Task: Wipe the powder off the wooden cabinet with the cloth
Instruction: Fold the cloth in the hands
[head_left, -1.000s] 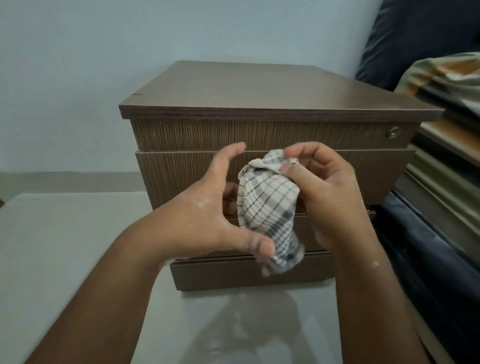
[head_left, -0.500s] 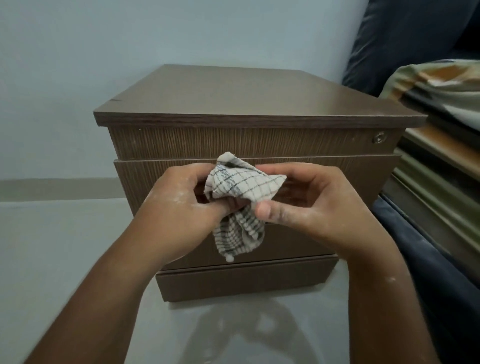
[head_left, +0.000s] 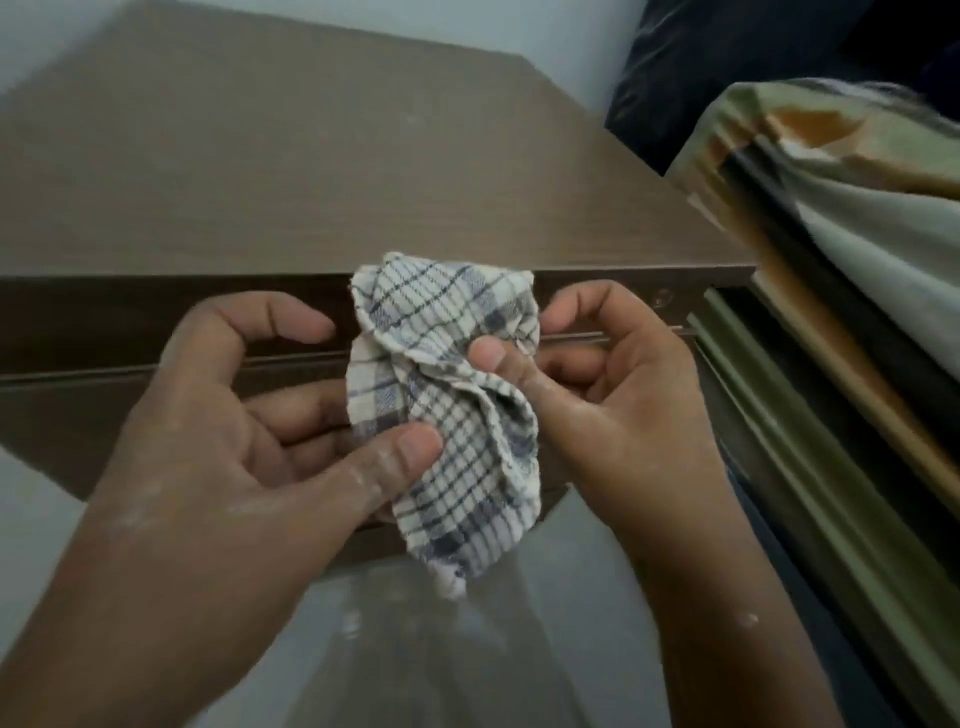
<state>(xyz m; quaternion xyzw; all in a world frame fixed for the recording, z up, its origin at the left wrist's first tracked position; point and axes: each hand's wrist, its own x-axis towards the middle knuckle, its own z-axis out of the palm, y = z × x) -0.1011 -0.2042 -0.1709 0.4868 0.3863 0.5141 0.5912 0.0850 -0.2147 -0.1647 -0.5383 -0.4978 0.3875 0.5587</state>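
Head view: checked cloth (head_left: 447, 410) bunched between both hands, held in air before front edge of wooden cabinet (head_left: 311, 182), below its top. Left hand (head_left: 249, 447) pinches cloth's lower left with thumb, index finger raised clear. Right hand (head_left: 613, 395) grips cloth's right side, thumb pressed on fold. White powder smears on both hands.

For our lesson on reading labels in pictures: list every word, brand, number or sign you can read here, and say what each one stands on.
None: no readable text shows anywhere in this view.
Brown wooden cabinet: bare top and drawer fronts, no label.
Checked white and blue cloth, pinched by the left hand and right hand: woven pattern only.
Folded striped bedding at the right: blurred, no print visible.
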